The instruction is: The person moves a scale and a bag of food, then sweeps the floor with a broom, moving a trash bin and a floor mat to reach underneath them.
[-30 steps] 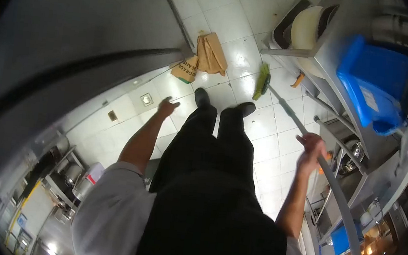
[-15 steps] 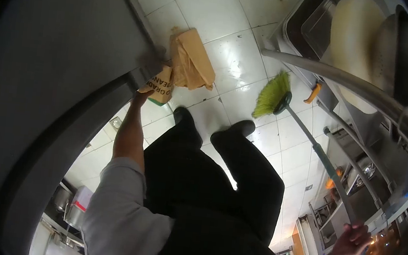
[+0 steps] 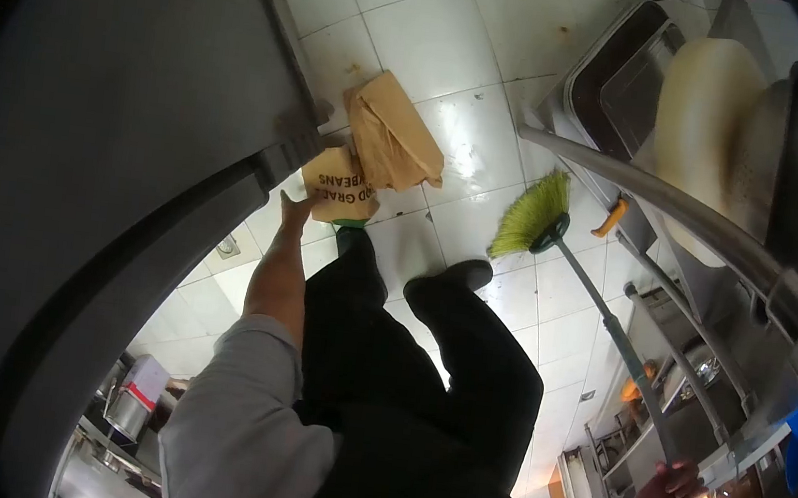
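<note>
My left hand point(image 3: 296, 211) reaches down beside a brown paper bag with dark lettering point(image 3: 342, 190). Its thumb stands apart and its fingertips meet the bag's left edge. Against that bag leans a second, folded brown paper bag point(image 3: 396, 137), lying on the floor. My right hand point(image 3: 668, 496) is wrapped round the grey handle of a broom point(image 3: 623, 341). The broom's green bristles point(image 3: 534, 215) rest on the tiles to the right of my feet.
A large grey metal unit point(image 3: 135, 75) fills the left side. On the right stands a metal-tube rack point(image 3: 658, 194) with trays and large pans. An orange handle point(image 3: 610, 217) sticks out near the broom head. White tiles point(image 3: 431, 38) cover the floor.
The lettered bag has come out to the right from beside the grey unit, and more of it shows. My left hand has moved right. My right hand still holds the broom.
</note>
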Motion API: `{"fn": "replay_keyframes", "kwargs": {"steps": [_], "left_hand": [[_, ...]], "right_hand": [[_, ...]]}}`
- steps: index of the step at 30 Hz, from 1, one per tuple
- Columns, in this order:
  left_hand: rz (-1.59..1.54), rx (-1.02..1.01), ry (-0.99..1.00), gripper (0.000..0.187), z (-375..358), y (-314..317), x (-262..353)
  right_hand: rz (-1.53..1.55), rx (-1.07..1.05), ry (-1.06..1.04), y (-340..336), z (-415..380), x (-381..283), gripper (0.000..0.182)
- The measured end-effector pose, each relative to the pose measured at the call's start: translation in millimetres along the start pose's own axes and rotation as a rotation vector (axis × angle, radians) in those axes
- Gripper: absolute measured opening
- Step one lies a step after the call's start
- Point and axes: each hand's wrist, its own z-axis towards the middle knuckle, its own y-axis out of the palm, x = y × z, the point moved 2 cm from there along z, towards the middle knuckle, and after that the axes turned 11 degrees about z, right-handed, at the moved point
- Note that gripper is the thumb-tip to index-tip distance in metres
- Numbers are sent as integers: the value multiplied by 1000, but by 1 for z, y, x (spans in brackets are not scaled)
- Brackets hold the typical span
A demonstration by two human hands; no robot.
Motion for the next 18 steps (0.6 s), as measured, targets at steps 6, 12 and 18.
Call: {"fn": "replay_keyframes", "kwargs": {"steps": [6, 12, 18], "left_hand": [[9, -339, 75, 80, -37, 1, 76], [-335, -240, -41, 40, -117, 26, 115], [-355, -38, 67, 56, -112, 74, 187]], "right_hand": [[21, 246, -26, -19, -2, -7, 54], [59, 185, -36, -36, 14, 24, 52], [55, 135, -45, -41, 21, 33, 53]]}}
